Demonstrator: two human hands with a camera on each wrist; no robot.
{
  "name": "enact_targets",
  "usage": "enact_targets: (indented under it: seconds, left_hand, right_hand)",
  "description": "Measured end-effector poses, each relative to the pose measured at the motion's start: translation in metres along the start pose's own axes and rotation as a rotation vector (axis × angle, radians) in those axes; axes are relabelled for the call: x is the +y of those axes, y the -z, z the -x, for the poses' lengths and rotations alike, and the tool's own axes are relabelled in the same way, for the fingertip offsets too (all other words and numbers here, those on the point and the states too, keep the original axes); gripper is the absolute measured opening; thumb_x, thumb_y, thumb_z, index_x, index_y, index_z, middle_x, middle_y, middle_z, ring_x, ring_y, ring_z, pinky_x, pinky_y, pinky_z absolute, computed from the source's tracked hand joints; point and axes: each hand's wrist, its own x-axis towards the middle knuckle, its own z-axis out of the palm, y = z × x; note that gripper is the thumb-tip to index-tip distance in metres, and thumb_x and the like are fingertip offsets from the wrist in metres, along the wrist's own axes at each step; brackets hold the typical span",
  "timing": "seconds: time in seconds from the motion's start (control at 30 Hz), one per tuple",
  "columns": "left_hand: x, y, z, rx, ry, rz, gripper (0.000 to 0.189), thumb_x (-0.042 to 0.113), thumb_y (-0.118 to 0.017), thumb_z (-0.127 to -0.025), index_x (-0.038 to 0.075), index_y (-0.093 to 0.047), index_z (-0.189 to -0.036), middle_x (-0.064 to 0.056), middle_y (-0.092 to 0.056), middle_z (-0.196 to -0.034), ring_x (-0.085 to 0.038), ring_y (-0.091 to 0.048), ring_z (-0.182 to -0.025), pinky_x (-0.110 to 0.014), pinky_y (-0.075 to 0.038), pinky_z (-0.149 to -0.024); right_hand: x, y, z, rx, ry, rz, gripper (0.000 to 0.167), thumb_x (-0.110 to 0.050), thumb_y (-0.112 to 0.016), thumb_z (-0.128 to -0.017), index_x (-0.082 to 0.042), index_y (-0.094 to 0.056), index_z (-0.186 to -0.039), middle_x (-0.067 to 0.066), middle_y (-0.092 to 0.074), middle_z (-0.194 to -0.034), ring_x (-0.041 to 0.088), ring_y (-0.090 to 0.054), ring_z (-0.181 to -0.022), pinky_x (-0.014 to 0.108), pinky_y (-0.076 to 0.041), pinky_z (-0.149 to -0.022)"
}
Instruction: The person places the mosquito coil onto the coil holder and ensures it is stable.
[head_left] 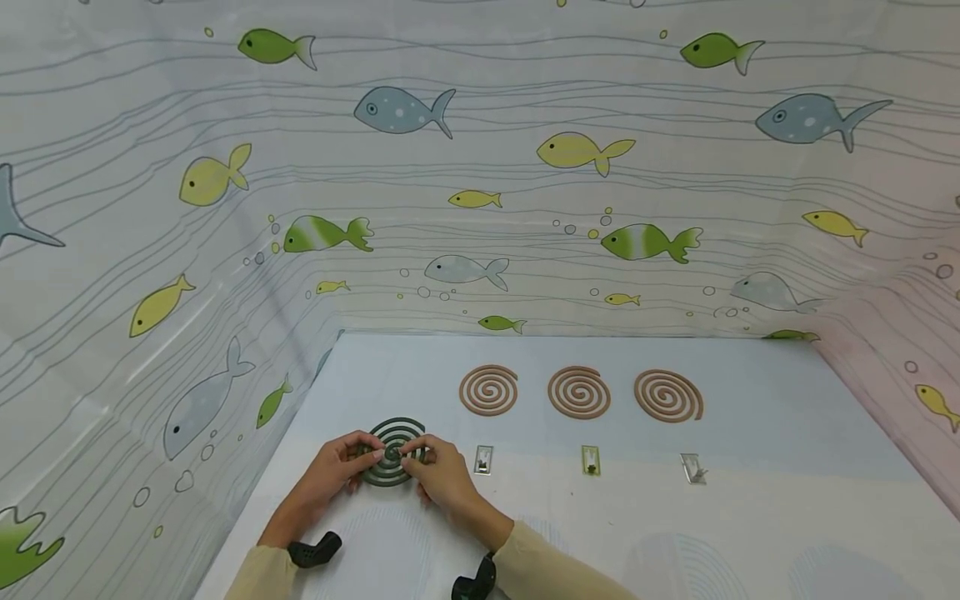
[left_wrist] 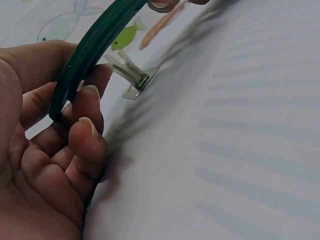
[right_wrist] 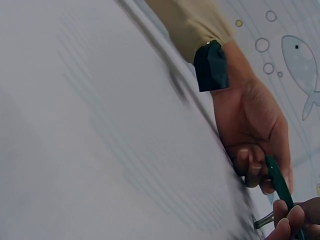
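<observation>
A dark green mosquito coil (head_left: 386,482) is held between both hands at the left of the table. My left hand (head_left: 341,467) pinches its left side, and in the left wrist view the thumb and fingers grip the coil's edge (left_wrist: 86,52). My right hand (head_left: 444,477) pinches it from the right, fingertips near the spiral's centre. The coil is raised off the table in both wrist views. A small metal coil stand (left_wrist: 135,77) with raised prongs sits on the table just past the left fingertips; in the head view, the coil and hands hide the spot beneath.
Three brown coils (head_left: 488,390) lie in a row at the back of the table. In front of them are three small metal stands (head_left: 483,460), the right one (head_left: 694,470) with its prong raised. A fish-patterned sheet (head_left: 525,275) encloses the white table (head_left: 787,483).
</observation>
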Motion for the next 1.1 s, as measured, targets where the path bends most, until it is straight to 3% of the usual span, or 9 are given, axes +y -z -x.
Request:
enact_targets:
  seconds: [0.3,0.67,0.9,1.1]
  left_hand:
    - [-0.002,0.0,-0.002,0.038,0.006,0.007,0.038,0.026,-0.076,-0.095,-0.002,-0.065,-0.119,-0.01,-0.063,-0.095,-0.014,-0.049,-0.064,-0.028,-0.045,-0.051]
    - [-0.003,0.001,-0.001,0.075,0.039,0.021,0.035,0.027,-0.079,-0.093,0.004,-0.067,-0.117,-0.007,-0.065,-0.095,-0.014,-0.049,-0.064,-0.027,-0.044,-0.051]
    - [-0.003,0.001,0.001,0.074,0.02,0.037,0.04,0.027,-0.08,-0.092,0.004,-0.066,-0.122,-0.006,-0.065,-0.099,-0.014,-0.049,-0.068,-0.027,-0.044,-0.053]
    - [-0.003,-0.001,-0.002,0.063,0.002,-0.006,0.04,0.025,-0.08,-0.093,0.002,-0.066,-0.122,-0.006,-0.064,-0.099,-0.013,-0.049,-0.067,-0.026,-0.043,-0.052]
  right_hand:
    - [0.0,-0.005,-0.005,0.009,0.008,0.002,0.018,-0.006,-0.07,-0.094,-0.005,-0.073,-0.112,-0.003,-0.049,-0.056,0.006,-0.04,-0.037,0.021,-0.035,-0.039]
    - [0.001,-0.006,-0.006,0.031,-0.011,-0.004,0.015,-0.012,-0.072,-0.095,-0.01,-0.074,-0.11,-0.002,-0.051,-0.058,0.008,-0.043,-0.04,0.022,-0.037,-0.039]
    - [0.004,-0.007,-0.01,0.048,-0.025,0.018,0.013,-0.015,-0.074,-0.095,-0.013,-0.075,-0.108,-0.003,-0.051,-0.052,0.008,-0.043,-0.037,0.021,-0.037,-0.038]
    - [0.007,-0.007,-0.015,0.074,-0.023,0.016,0.011,-0.012,-0.074,-0.095,-0.013,-0.075,-0.105,-0.001,-0.053,-0.054,0.007,-0.044,-0.037,0.021,-0.037,-0.036]
